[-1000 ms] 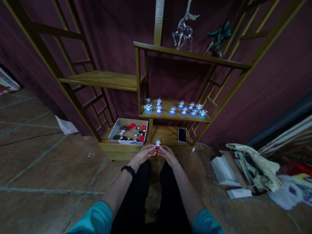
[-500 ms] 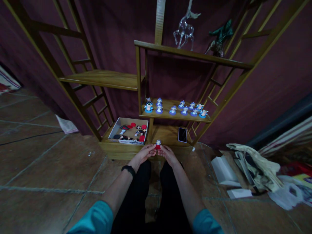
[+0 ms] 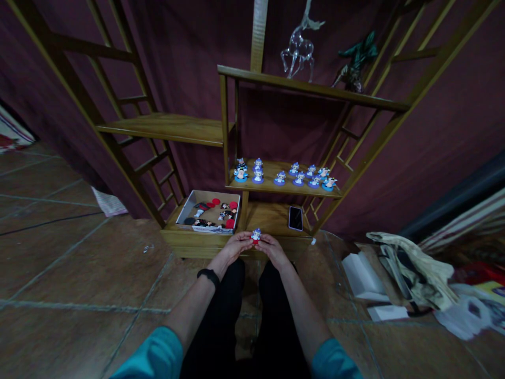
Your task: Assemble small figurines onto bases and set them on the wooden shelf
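Observation:
Between my two hands is a small figurine with a purple-topped head, white body and red base. My left hand pinches it from the left, and my right hand grips it from the right. The fingertips cover part of the base. Beyond them, on the raised shelf, several similar figurines stand upright on purple or blue bases. To the left, a shallow cardboard box holds loose figure pieces and red discs.
A phone lies on the lower shelf at right. A clear deer ornament and a dark green statue occupy the top shelf. White boxes, a cloth bag and a plastic bag lie on the floor at right.
The held figurine is tipped a little and shows more of its body above my fingers, with less of the red base visible. My hands stay in nearly the same place.

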The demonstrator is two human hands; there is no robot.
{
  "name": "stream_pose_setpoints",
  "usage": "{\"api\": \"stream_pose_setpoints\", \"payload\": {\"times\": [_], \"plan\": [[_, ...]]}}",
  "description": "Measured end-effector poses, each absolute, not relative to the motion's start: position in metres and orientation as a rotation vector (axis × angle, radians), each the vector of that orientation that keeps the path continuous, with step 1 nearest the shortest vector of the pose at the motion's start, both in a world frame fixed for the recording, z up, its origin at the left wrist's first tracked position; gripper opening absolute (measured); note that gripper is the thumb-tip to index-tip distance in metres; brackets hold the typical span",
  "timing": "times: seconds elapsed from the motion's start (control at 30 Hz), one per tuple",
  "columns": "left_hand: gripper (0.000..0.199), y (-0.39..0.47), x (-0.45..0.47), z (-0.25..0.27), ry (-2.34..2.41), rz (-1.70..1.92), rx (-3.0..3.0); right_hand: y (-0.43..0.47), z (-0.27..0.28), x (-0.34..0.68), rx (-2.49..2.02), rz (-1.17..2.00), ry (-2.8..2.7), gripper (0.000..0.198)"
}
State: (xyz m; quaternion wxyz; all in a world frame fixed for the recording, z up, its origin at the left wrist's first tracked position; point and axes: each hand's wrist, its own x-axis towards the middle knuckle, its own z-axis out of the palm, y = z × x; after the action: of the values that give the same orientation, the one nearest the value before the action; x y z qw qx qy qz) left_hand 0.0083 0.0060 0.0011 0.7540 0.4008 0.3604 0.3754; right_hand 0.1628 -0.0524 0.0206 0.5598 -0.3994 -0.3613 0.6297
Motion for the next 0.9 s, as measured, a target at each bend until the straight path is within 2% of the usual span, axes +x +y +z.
{"api": "stream_pose_setpoints", "payload": {"times": [0.37,0.9], "plan": [[0.042,0.004,0.010,0.007,0.809,0.822,0.890,-0.048,0.012,0.161,-1.017,1.429,-0.843,0.036],[0.038,0.003,0.014,0.006,0.858,0.842,0.991,-0.041,-0.010,0.156,-1.256,0.945,-1.075,0.029]]}}
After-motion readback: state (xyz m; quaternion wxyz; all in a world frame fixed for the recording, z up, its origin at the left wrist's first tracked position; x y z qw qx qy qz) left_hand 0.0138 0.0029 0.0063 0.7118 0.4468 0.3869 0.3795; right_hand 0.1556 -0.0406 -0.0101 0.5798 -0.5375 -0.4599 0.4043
